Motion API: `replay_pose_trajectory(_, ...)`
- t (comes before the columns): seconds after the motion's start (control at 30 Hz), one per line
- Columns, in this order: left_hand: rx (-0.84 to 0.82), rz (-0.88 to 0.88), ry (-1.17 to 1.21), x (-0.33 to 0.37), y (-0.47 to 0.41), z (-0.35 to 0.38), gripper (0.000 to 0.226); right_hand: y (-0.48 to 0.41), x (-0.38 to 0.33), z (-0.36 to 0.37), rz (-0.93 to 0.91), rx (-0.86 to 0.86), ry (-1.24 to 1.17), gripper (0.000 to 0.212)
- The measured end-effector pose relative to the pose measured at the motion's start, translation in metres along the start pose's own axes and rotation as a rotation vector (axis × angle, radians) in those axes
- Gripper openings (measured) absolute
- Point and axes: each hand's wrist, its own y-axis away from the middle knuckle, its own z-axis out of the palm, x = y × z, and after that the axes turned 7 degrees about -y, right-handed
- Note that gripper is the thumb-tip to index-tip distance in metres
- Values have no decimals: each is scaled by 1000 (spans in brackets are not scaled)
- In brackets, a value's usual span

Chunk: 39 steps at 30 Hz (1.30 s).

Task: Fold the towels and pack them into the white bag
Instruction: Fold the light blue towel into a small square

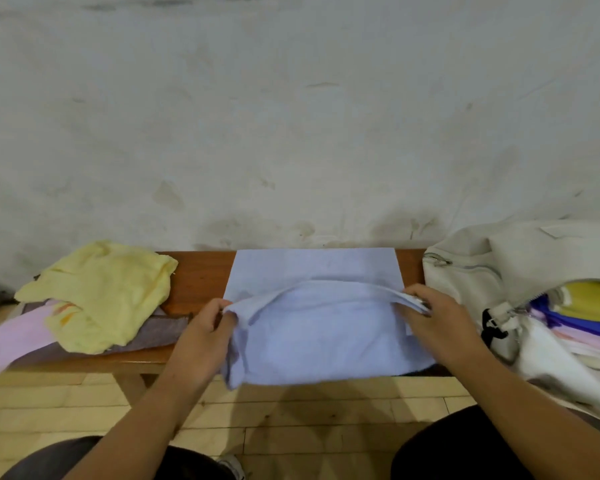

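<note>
**Blue towel (326, 330) being folded on the bench (198, 282)**

Blue towel is lying in the middle of the wooden bench, between the two hands. Its far half is resting flat on the reddish-brown board as a smooth rectangle and is reaching the back edge, close to the wall (291, 116). Its near half is being held up. The soft terry cloth is sagging in a shallow curve between the hands and is hanging down over the front edge of the bench.

Left hand (205, 327) is pinching the left corner of the raised edge, with its fingers curled into the cloth. Right hand (433, 317) is gripping the right corner with the thumb on top, and several thin layers of hem are showing at its fingertips.

At the left end of the bench a crumpled yellow towel (108, 289) is lying on a pink towel (14, 336) and a grey cloth (163, 332). The pink one is hanging past the front edge.

At the right the bag (482, 271), off-white and of thick woven fabric, is lying with its mouth open. A metal zipper (440, 261) is running along its top, and a black buckle (492, 329) is hanging at its side. Inside it a stack (586, 317) of flat folded towels is showing yellow, violet, pink and white edges.

Pale wooden boards are making the floor (291, 410), and the wall is rough, stained plaster.
</note>
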Motion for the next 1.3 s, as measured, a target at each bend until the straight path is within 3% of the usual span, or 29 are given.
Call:
replay_pose_trajectory(0.1, -9, -29, 71, -5, 6, -10, 28, 8, 9, -6, 188, -19, -97, 22)
replay_pose_trajectory(0.17, -21, -49, 103, -6, 9, -11, 28, 13, 17, -7, 244, -39, -129, 39)
replay_pose_trajectory(0.3, -35, -112, 182, 2, 8, -7, 24, 22, 20, -7, 338, -25, -432, 24)
replay_pose_trajectory(0.5, -120, -375, 485, 0, -3, -12, 19, 21, 20, -5, 438, 23, -686, 26)
replay_pose_trajectory(0.6, -69, -319, 273, -10, -11, -8, 22, 18, 17, -2, 423, 50, -686, 20)
replay_pose_trajectory(0.7, -143, -186, 33, -10, -9, -4, 16, 14, 18, 3, 401, 69, -629, 22)
replay_pose_trajectory(0.87, -305, 33, -161, -8, -3, -7, 52, 8, 18, 11, 379, 68, -598, 30)
replay_pose_trajectory(1.0, -364, 155, -277, -16, -4, -9, 66, 8, 15, 15, 392, 59, -628, 28)
replay_pose_trajectory(1.07, -346, 203, -311, -18, -6, -9, 55, 9, 14, 16, 387, 66, -634, 28)
replay_pose_trajectory(1.17, -206, 220, -327, -17, -6, -6, 12, 11, 10, 15, 399, 60, -616, 35)
replay_pose_trajectory(1.3, -30, 211, -259, -9, -3, -10, 13, 17, 4, 9, 394, 29, -514, 28)
